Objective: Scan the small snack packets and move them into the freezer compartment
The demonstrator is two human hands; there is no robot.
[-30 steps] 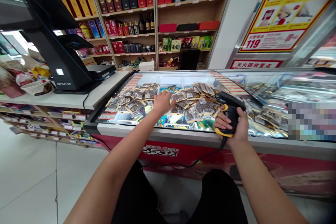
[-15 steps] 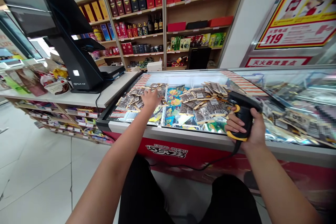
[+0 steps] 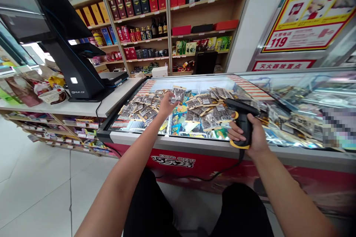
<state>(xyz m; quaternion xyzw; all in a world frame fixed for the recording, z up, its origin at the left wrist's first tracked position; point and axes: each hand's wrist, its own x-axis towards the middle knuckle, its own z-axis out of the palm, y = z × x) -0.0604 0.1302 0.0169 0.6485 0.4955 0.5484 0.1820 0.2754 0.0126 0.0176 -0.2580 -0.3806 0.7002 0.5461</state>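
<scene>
My left hand (image 3: 167, 104) grips a flat, dark snack packet (image 3: 178, 93) with pale edges, raised a little over the freezer's glass top. Beneath and left of it lies a loose pile of similar packets (image 3: 140, 107). A second pile of packets (image 3: 210, 103) spreads between my two hands. In my right hand (image 3: 257, 135) is a black and yellow barcode scanner (image 3: 242, 124), its head pointing left over that second pile. The scanner's cable (image 3: 219, 175) hangs down across the red freezer front.
The chest freezer (image 3: 116, 137) spans the space before me, with blue and yellow packs inside. More packets (image 3: 302, 124) lie at right. On the left counter (image 3: 107, 107) stands a black checkout terminal (image 3: 75, 63). Shelves of boxes and bottles (image 3: 147, 0) rise behind.
My left hand has moved right from the left pile and now holds a packet up. The scanner stays in my right hand; the whole view has shifted slightly.
</scene>
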